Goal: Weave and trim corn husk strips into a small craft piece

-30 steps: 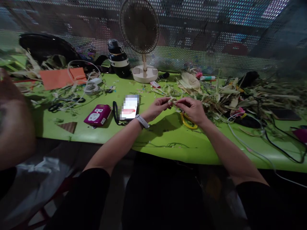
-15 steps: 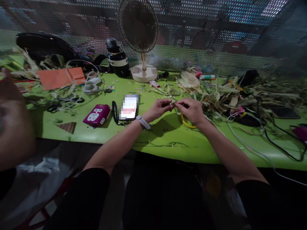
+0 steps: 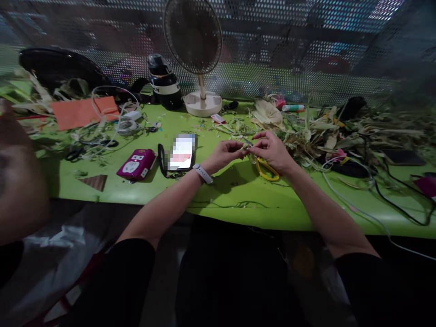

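My left hand, with a pale watch on its wrist, pinches a small pale-green piece of husk between thumb and fingertips. My right hand meets it from the other side, thumb and fingers closed at the same piece, the index finger held a little higher. Fingertips hide much of the piece. Just below the right hand, a yellow loop like a scissors handle lies on the green tabletop; its other end is hidden.
Dried husks heap at the right, near a white cable. Left of my hands are a phone, a purple power socket and dark scissors. A fan and black bottle stand behind. Another person's arm is far left.
My right index finger has lifted and spread from the thumb. More of the yellow loop shows below the right hand. The whole view has shifted slightly.
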`<state>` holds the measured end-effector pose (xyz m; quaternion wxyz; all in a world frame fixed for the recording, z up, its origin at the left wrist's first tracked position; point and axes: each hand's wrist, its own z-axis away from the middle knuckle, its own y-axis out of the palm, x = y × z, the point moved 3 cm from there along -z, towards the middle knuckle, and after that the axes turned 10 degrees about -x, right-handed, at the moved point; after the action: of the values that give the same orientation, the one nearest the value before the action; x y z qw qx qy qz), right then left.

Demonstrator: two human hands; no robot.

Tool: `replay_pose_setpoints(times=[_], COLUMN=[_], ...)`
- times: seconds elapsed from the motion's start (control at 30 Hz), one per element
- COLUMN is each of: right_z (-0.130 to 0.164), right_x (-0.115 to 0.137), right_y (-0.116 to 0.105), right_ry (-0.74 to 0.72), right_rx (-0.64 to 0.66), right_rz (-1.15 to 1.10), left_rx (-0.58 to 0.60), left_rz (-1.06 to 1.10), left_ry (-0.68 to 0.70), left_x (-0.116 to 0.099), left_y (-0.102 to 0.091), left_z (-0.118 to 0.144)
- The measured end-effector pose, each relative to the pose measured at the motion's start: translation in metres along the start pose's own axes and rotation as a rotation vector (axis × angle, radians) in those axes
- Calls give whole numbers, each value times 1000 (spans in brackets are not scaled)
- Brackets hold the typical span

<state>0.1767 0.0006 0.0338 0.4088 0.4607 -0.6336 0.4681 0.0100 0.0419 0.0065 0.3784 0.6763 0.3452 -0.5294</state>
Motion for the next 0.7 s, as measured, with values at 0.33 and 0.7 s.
replay_pose_setpoints(times=[0.33, 0.7], right_z=[0, 0], right_x=[-4, 2], right_y=[0, 1], right_ry=[106, -84], right_rx=[46, 11], right_rz=[-51, 56], left_rx=[123, 67], left_rz=[16, 77], left_ry=[-152, -160], left_x=[6, 5], left_y=[0, -1], left_z=[1, 0])
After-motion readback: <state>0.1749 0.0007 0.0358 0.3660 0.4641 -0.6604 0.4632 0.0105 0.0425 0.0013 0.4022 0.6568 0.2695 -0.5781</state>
